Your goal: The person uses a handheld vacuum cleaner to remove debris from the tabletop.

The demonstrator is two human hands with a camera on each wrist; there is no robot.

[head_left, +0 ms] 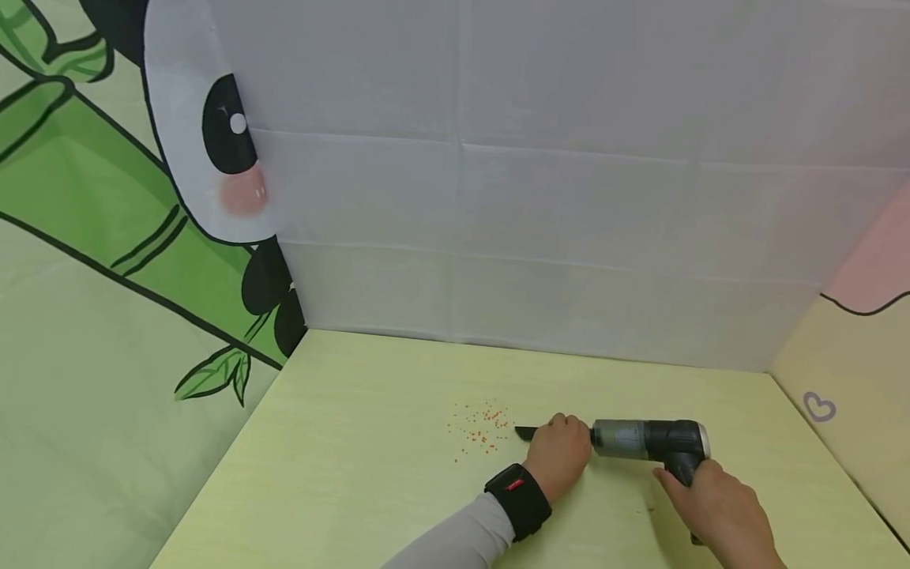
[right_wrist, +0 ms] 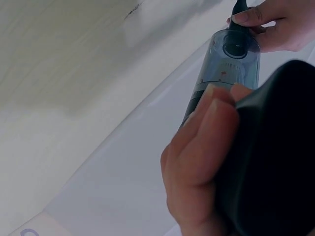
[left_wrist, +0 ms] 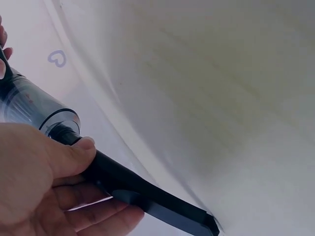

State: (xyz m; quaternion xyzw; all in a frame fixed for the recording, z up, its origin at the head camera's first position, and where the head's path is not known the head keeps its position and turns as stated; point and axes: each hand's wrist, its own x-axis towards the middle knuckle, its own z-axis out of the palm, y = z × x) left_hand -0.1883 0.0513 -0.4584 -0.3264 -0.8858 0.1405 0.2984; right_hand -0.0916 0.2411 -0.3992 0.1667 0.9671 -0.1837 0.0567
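Observation:
A handheld vacuum cleaner point(head_left: 626, 439) with a clear dust cup and a dark pistol grip is held over the table, its nozzle pointing left. My right hand point(head_left: 732, 510) grips the handle, fingers wrapped round it in the right wrist view. With thumb and fingers, my left hand point(head_left: 562, 454) holds the black crevice nozzle point(left_wrist: 142, 196) close to the dust cup point(left_wrist: 44, 108). The nozzle's slanted tip stands just right of scattered orange crumbs point(head_left: 483, 427) on the table.
The pale yellow table point(head_left: 341, 474) meets a grey-white backdrop point(head_left: 540, 237) at its far edge. A printed cloth with a panda and bamboo point(head_left: 107, 197) hangs on the left. Small dark specks point(head_left: 648, 510) lie beneath the vacuum.

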